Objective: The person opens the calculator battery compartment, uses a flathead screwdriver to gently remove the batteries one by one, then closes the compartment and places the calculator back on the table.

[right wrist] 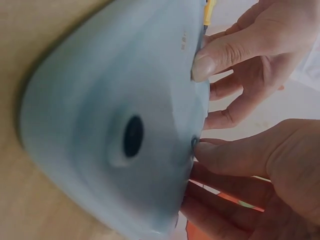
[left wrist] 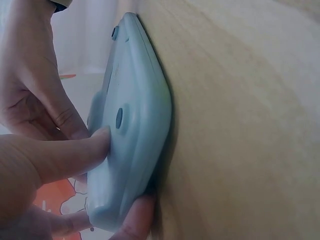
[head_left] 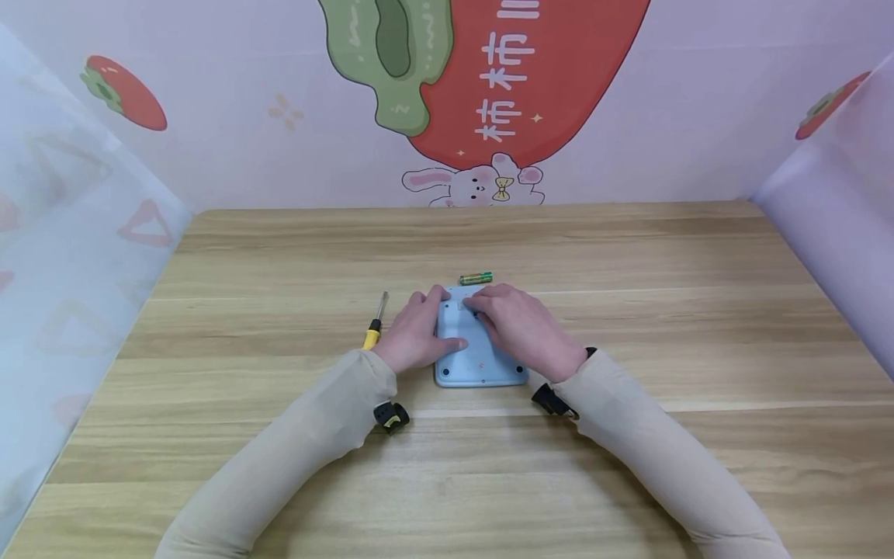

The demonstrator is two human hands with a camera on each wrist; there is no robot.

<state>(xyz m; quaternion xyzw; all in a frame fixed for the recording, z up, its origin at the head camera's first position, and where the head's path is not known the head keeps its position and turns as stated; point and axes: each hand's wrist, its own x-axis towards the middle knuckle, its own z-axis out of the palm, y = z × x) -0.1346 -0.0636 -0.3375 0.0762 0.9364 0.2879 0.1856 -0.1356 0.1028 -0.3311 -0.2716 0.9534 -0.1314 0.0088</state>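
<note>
A light-blue calculator-like device [head_left: 482,353] lies back side up on the table, showing dark round feet and small screws. My left hand [head_left: 417,330] grips its left side. In the left wrist view the left thumb [left wrist: 75,155] presses on the back while a finger curls at the lower edge. My right hand [head_left: 520,322] bends over the far part of the back. Its thumb and fingertips close on the small battery cover [head_left: 461,305], which they partly hide. In the right wrist view the right thumb [right wrist: 225,156] touches the back beside a screw.
A green battery [head_left: 476,278] lies just beyond the device's far edge. To the left of my left hand is a screwdriver [head_left: 373,330] with a yellow handle, its tip pointing away. The wooden table [head_left: 628,256] ends at a printed backdrop [head_left: 244,155].
</note>
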